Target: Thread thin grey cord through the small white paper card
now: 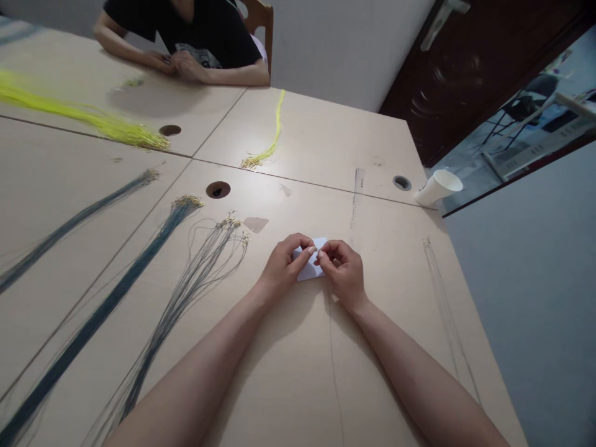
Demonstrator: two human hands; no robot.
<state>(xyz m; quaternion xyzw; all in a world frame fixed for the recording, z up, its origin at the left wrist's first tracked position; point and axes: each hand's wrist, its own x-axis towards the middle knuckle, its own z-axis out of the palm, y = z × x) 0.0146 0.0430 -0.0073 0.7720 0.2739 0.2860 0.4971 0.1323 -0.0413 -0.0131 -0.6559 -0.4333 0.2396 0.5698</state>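
My left hand [285,264] and my right hand [344,270] meet over a small white card [311,268] that lies on the light wooden table [298,354]. Both hands pinch at the card's top edge with fingertips together, thumbs and forefingers nearly touching. A thin dark cord [333,360] runs from under my right hand toward me across the table. Whether its end is held between my fingers is hidden.
Bundles of dark teal cords [153,248] with gold ends fan out at the left. Yellow cords [272,139] lie farther back. A clear ruler [357,195] and a tipped paper cup [437,187] sit at the right. Another person's arms [186,65] rest across the table.
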